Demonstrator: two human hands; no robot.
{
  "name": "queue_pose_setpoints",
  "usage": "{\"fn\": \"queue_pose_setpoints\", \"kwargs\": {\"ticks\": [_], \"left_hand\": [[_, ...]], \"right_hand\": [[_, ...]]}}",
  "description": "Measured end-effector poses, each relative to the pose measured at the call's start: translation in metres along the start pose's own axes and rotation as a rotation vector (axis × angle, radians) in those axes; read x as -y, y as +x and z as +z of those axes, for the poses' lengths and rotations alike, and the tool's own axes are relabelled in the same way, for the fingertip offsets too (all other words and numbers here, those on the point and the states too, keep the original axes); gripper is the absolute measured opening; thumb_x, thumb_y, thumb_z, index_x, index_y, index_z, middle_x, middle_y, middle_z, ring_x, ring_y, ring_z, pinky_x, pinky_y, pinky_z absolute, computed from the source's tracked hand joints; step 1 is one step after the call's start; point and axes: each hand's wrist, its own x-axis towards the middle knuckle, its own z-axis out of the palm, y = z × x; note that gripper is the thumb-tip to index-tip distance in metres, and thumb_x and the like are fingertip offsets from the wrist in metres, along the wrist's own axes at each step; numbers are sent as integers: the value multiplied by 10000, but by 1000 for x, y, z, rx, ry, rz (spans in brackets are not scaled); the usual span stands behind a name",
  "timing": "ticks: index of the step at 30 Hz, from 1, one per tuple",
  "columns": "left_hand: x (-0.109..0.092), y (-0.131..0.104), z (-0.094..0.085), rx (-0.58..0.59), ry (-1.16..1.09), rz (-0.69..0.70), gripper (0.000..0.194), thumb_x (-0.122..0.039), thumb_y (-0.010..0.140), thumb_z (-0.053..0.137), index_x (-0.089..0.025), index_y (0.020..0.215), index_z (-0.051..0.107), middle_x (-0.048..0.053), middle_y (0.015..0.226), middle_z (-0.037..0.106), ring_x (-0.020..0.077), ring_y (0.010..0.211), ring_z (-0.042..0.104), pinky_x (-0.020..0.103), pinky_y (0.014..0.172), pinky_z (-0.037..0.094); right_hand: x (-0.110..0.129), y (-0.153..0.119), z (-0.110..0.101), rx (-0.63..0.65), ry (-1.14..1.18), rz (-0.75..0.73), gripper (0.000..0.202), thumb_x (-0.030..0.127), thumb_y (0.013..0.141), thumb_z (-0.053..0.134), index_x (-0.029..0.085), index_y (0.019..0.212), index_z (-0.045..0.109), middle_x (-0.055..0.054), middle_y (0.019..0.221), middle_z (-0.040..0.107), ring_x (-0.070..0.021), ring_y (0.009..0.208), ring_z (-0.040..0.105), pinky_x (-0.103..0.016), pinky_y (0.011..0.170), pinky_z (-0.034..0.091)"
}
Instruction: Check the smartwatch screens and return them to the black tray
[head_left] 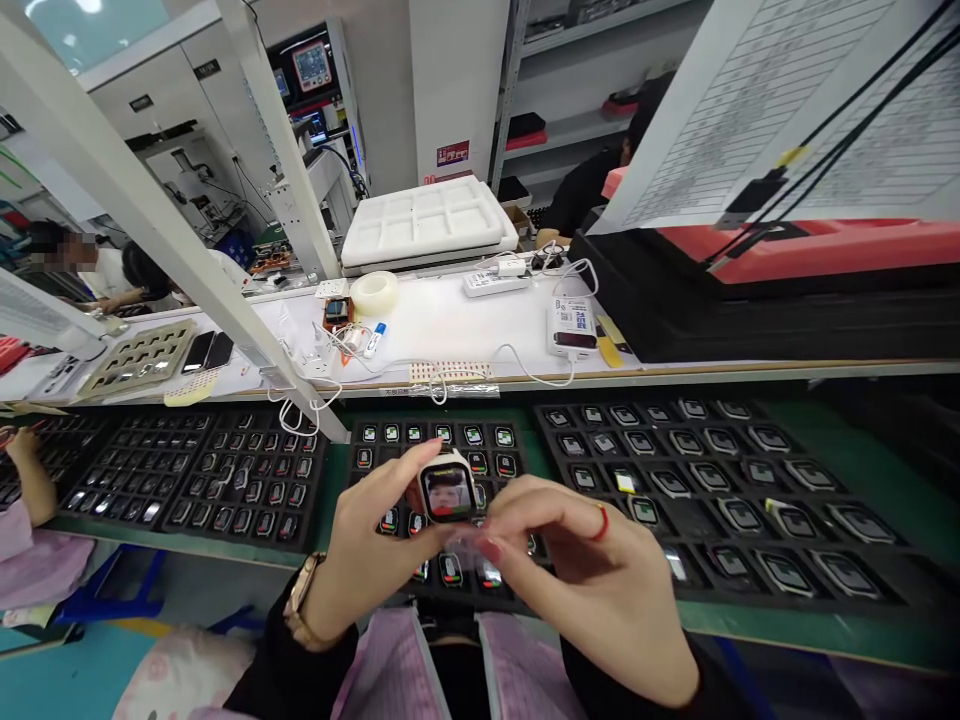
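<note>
My left hand [367, 545] holds a small white smartwatch body [447, 488] with its lit screen facing me, just above a black tray [360, 478] of several similar watch bodies. My right hand [592, 580], with a red ring on one finger, pinches a thin clear film [471, 540] at the watch's lower edge. A gold wristwatch sits on my left wrist.
More black trays of watch bodies lie left [202, 475] and right [720, 490] on the green belt. A white shelf behind carries a tape roll [373, 292], cables, a scanner [571, 325] and white foam trays [427, 222]. Another person's hand [22, 450] reaches in at far left.
</note>
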Motion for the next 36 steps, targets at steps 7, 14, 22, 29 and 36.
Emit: {"fn": "queue_pose_setpoints", "kwargs": {"ticks": [7, 14, 22, 29, 36], "left_hand": [[-6, 0, -3, 30, -44, 9, 616, -323, 773, 747, -312, 1338, 503, 27, 1188, 671, 188, 977, 682, 252, 839, 583], [-7, -1, -3, 27, -90, -1, 613, -254, 776, 741, -313, 1339, 506, 25, 1202, 664, 182, 977, 680, 248, 860, 575], [-5, -6, -2, 49, -153, -73, 576, -258, 767, 751, -264, 1305, 546, 54, 1206, 658, 201, 1005, 667, 271, 878, 565], [17, 12, 7, -65, -270, -158, 529, -254, 716, 797, -251, 1206, 598, 55, 1137, 669, 198, 989, 660, 276, 827, 583], [27, 34, 7, -123, -321, -117, 479, -202, 732, 777, -252, 1175, 600, 49, 1149, 648, 181, 1007, 642, 257, 833, 569]], "right_hand": [[-1, -5, -1, 40, 23, -43, 110, 128, 854, 659, 199, 770, 658, -32, 683, 631, -152, 575, 599, -241, 479, 472], [-2, -6, -1, 38, 64, -35, 102, 126, 850, 665, 201, 781, 662, -33, 687, 628, -156, 583, 603, -243, 490, 481], [-4, -7, 1, 35, 82, -58, 132, 77, 841, 651, 201, 798, 653, -25, 694, 617, -161, 604, 599, -259, 526, 467], [-15, -12, 0, 5, 57, -53, 130, 83, 861, 640, 207, 823, 639, -22, 742, 619, -159, 658, 582, -269, 592, 459], [-14, -20, -5, -37, 9, -37, 115, 118, 883, 642, 211, 817, 640, -25, 730, 611, -154, 656, 573, -228, 549, 457]]}}
